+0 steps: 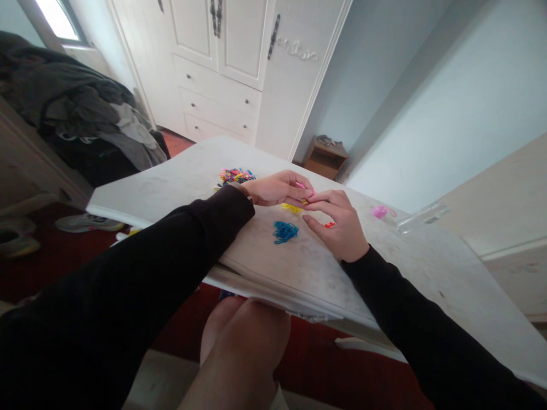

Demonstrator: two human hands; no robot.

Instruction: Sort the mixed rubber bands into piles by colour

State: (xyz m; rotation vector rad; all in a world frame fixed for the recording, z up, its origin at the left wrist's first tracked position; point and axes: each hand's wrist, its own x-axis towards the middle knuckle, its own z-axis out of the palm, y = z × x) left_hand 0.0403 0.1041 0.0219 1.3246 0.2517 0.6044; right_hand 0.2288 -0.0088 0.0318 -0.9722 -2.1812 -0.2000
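My left hand (277, 188) is closed, with bits of pink and yellow rubber bands showing at its fingertips. My right hand (342, 219) meets it there, its fingers bent toward the left fingertips; what it pinches is too small to make out. Below the hands lies a loose pile of blue rubber bands (285, 232). A yellow pile (292, 209) is partly covered by my left hand, and a few red bands (329, 225) show beside my right thumb. Behind my left wrist sits a mixed multicoloured pile (236, 175), partly hidden by the sleeve.
All this lies on a white table (307, 267). To the right are a small pink object (378, 212) and a clear plastic container (423, 218) on its side. Beyond the table stand a white wardrobe (222, 85), a small wooden stand (325, 156) and heaped clothes (81, 108).
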